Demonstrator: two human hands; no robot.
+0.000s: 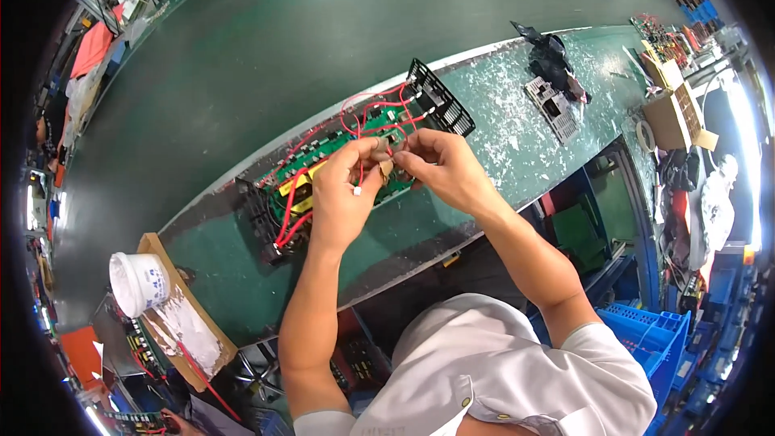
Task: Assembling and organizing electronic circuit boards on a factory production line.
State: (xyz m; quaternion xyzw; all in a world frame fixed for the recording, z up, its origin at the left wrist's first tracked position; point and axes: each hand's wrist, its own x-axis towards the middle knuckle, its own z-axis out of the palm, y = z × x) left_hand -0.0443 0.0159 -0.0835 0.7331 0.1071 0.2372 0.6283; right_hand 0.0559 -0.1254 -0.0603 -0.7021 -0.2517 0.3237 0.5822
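A long green circuit board (327, 148) with black end pieces lies on the workbench under my hands. Yellow-wrapped parts (300, 182) sit on it, and thick red cables (289, 215) run at its left end. My left hand (347, 190) is closed in a pinch on a thin red wire, and a small white connector (358, 190) hangs beside its fingers. My right hand (448, 168) pinches the red wire too, its fingertips almost meeting the left ones. Something brownish shows at the left fingertips; I cannot tell what. Behind my right hand stands a black slotted end panel (442, 101).
A grey slotted plate (552, 110) and crumpled black plastic (549, 60) lie to the right on the bench. At lower left, a white bucket (139, 282) stands by a cardboard tray (222, 349). A cardboard box (674, 117) and a blue crate (646, 331) are at right.
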